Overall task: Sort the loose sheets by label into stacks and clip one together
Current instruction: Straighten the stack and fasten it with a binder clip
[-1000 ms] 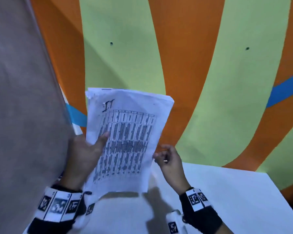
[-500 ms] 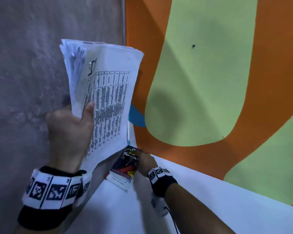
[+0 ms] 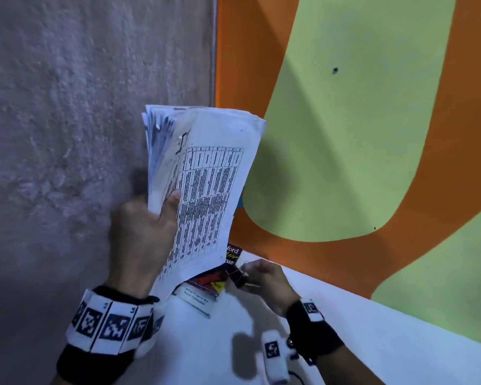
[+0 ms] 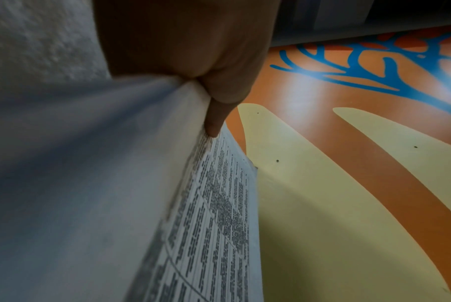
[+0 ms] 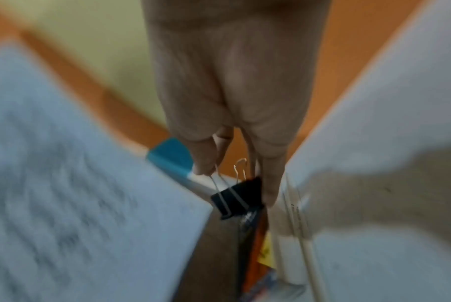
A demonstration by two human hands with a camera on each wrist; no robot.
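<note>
My left hand (image 3: 147, 232) grips a thick stack of printed sheets (image 3: 203, 184) upright in front of the grey wall, thumb across the top page, which carries a table and a handwritten label near its top. The left wrist view shows the same stack (image 4: 206, 224) edge-on under my thumb. Lower right, my right hand (image 3: 261, 279) pinches a black binder clip (image 3: 238, 279) just above a book on the table. The right wrist view shows that binder clip (image 5: 235, 196) held by its wire handles between my fingertips (image 5: 202, 163).
A paperback book (image 3: 208, 287) with a dark, red and yellow cover lies at the table's back left corner, partly under the sheets. The white table (image 3: 372, 343) runs right along an orange and green wall (image 3: 358, 134). A rough grey wall (image 3: 67, 134) stands at the left.
My view swung left toward the corner. The right hand left the sheets, reached down to the book, and now holds a binder clip. The left hand kept the stack raised.
</note>
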